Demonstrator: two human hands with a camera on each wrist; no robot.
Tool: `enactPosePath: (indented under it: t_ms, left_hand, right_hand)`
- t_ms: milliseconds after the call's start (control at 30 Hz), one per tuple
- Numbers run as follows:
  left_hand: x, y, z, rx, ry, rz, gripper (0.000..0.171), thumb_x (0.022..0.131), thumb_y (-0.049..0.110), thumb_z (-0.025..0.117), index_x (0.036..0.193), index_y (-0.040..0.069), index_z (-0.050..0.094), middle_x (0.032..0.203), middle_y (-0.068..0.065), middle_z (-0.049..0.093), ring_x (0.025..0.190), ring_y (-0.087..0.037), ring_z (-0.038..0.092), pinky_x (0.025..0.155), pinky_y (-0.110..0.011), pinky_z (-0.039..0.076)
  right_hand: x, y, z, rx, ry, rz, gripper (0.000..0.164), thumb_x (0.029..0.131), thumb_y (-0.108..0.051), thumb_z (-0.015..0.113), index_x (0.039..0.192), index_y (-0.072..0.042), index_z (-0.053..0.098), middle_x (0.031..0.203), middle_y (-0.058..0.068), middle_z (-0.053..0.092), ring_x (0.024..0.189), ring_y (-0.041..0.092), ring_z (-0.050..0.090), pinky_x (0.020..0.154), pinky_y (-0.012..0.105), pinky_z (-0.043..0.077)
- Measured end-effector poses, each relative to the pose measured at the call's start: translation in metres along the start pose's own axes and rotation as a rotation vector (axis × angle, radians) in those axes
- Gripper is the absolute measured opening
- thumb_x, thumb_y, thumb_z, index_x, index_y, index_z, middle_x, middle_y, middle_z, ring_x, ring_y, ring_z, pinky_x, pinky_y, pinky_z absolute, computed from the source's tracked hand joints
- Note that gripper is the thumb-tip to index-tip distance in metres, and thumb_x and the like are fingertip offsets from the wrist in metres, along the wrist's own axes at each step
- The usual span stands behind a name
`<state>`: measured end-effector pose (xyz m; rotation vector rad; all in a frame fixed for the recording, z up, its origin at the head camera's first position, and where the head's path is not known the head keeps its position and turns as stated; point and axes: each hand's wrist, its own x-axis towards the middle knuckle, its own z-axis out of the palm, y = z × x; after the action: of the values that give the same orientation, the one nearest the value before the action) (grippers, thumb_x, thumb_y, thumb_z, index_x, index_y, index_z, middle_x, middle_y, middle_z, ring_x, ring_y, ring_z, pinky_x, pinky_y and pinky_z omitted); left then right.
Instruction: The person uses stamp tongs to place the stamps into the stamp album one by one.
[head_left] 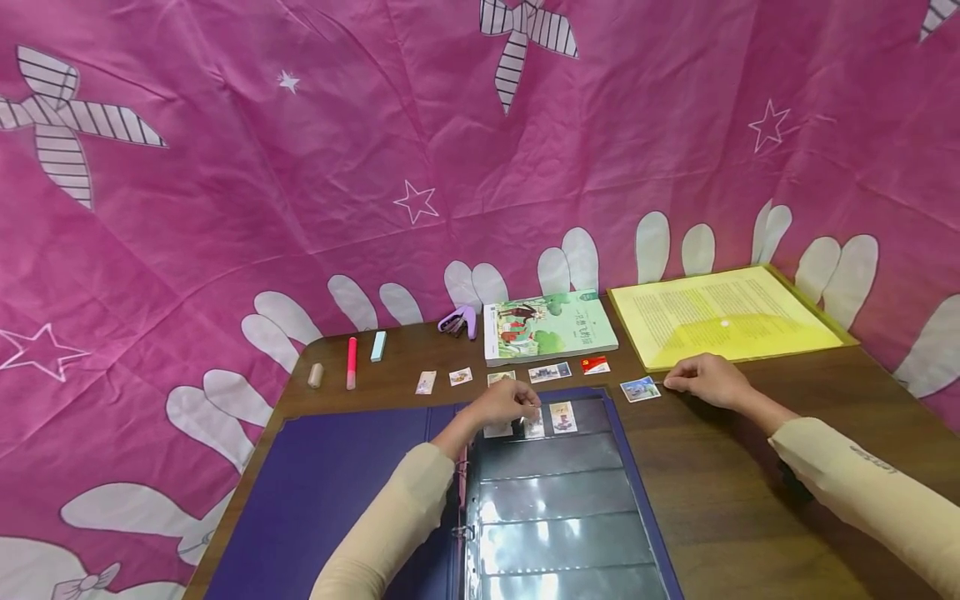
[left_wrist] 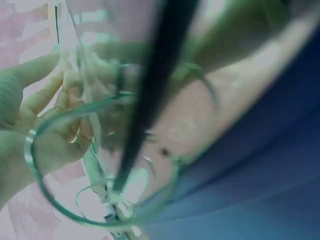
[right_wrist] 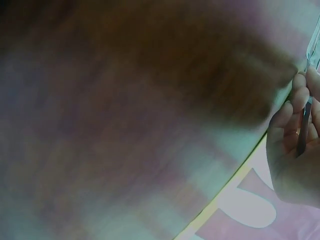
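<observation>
Pinching slim metal tweezers (right_wrist: 304, 129) between curled fingers, the right hand (head_left: 707, 380) rests low beside a blue picture stamp (head_left: 640, 389), probably using a tool because so thin a piece is hard to lift bare-fingered; whether the tips touch it, I cannot tell. The left hand (head_left: 504, 403), fingertips drawn together, reaches over the top row of the album page (head_left: 557, 492) and seems to nip its clear film, perhaps to hold a pocket slack. Beside those fingertips a floral stamp (head_left: 562, 417) sits in that row. The album (head_left: 345, 492) lies spread flat, which leaves every pocket reachable. Past its top edge, more loose stamps, such as the red one (head_left: 596, 365), lie spaced along the surface (head_left: 750, 517), likely so each can be picked singly.
</observation>
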<state>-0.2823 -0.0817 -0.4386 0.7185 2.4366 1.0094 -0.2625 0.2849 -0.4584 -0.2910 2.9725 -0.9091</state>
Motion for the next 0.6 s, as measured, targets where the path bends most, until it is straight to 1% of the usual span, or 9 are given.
enactPosePath:
  t_ms: [100,167,400,600]
  left_hand:
    - [0.0030,0.0052,-0.0002,0.012,-0.034,-0.005,0.016,0.086,0.011,0.062,0.099,0.002,0.068,0.091,-0.013,0.070,0.073,-0.006,0.055,0.068,-0.018,0.044]
    - [0.0047,0.0065,0.0009,0.016,-0.039,-0.003,0.016,0.086,0.011,0.062,0.098,0.002,0.068,0.091,-0.014,0.071,0.073,-0.006,0.054,0.067,-0.018,0.044]
    - [0.0053,0.0046,0.0053,-0.013,0.003,0.017,0.014,0.086,0.005,0.059,0.096,0.000,0.067,0.090,-0.016,0.070,0.071,-0.006,0.052,0.066,-0.017,0.043]
    - [0.0037,0.0039,0.0057,-0.048,0.005,0.012,0.015,0.086,0.005,0.058,0.098,-0.001,0.066,0.090,-0.017,0.068,0.073,-0.008,0.055,0.068,-0.019,0.044]
  right_hand:
    - [-0.0003,-0.0023,0.0000,0.023,-0.005,0.011,0.019,0.085,-0.029,0.065,0.086,-0.011,0.072,0.067,-0.002,0.061,0.061,0.005,0.046,0.055,0.023,0.037]
    - [-0.0005,-0.0029,0.0001,0.030,-0.009,0.022,0.019,0.085,-0.028,0.065,0.085,-0.011,0.072,0.066,-0.001,0.060,0.059,0.004,0.046,0.054,0.023,0.036]
    - [-0.0013,-0.0044,-0.0012,0.054,-0.027,0.038,0.021,0.086,-0.029,0.065,0.086,-0.009,0.072,0.068,-0.001,0.062,0.060,0.005,0.048,0.052,0.023,0.038]
    - [-0.0004,-0.0029,-0.0016,0.087,-0.037,0.060,0.023,0.086,-0.029,0.064,0.087,-0.008,0.071,0.071,0.000,0.064,0.062,0.007,0.051,0.054,0.023,0.041]
